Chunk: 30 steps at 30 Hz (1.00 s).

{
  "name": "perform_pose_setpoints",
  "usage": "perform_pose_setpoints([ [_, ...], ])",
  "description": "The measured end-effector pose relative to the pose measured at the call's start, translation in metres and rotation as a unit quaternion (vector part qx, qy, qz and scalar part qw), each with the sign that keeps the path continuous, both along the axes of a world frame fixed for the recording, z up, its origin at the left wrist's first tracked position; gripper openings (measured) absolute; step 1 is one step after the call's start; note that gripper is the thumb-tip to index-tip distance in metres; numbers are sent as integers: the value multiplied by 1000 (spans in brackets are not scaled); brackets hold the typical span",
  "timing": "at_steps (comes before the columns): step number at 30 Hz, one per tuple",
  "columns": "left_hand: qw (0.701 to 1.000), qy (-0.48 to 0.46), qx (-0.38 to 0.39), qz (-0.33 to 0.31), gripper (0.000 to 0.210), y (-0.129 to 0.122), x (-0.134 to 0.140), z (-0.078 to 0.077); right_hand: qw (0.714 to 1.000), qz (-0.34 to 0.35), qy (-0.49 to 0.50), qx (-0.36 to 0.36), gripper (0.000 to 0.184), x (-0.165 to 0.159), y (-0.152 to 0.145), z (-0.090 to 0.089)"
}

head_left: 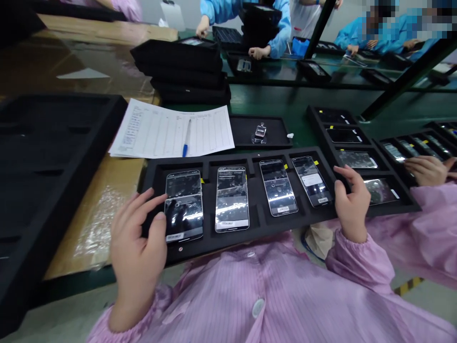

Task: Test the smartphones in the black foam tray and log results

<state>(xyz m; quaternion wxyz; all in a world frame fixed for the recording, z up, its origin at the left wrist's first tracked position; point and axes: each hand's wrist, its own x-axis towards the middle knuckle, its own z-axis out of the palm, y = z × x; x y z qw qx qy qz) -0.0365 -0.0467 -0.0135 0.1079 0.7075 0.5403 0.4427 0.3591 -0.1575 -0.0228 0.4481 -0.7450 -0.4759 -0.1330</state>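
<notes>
- The left hand (139, 238) is at the left end of a black foam tray (257, 229), its grip released: fingers spread, thumb apart from them, nothing seen clasped between.
- Its index fingertip meets, or all but meets, the left edge of the leftmost smartphone (183, 205); the overlap makes contact hard to confirm.
- That smartphone lies screen up in its compartment, just to the right of the left grip. Its long axis runs away from the wearer, so the left hand faces a long side. This hand is clearly the nearer one; the right hand (352, 200) is well apart, at the tray's other end.
- The right grip is also loose, thumb and forefinger parted beside the tray's end. Whether they press on the rim I cannot tell.
- Nearest to the right hand, on its left, is the rightmost smartphone (312, 183), far end leaning left, a pale pop-up on its screen.
- Between these two lie the second smartphone (232, 200) and the third smartphone (278, 188), each in its own compartment.
- Beyond the tray, a blue pen (186, 140) lies on printed sheets (153, 133); past them stretches the green surface (271, 100).
</notes>
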Motion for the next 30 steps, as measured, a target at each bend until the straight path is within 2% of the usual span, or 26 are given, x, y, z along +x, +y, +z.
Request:
perform_pose_setpoints([
  [6, 1000, -10, 5, -1, 26, 1, 1, 1, 994, 41, -64, -79, 25, -4, -10, -9],
  [8, 1000, -5, 5, 1, 26, 1, 1, 1, 995, 34, -57, -68, 24, -6, -12, -9],
  [11, 1000, 11, 14, 7, 28, 1, 1, 2, 999, -25, -32, -24, 25, 0, -12, -9],
  [14, 999, 27, 29, 17, 29, 2, 2, 4, 996, -75, 17, -53, 34, 7, -12, -11],
  [17, 997, 38, 54, 28, 28, 6, 0, 4, 993, -68, 58, -79, 39, 4, -12, -13],
  [22, 993, 60, 88, 43, 30, 18, -6, 2, 995, -47, 57, -65, 40, -13, -8, -14],
  [30, 996, 58, 50, 44, 28, 22, -9, 0, 996, -42, 42, -71, 40, -21, 2, -9],
])
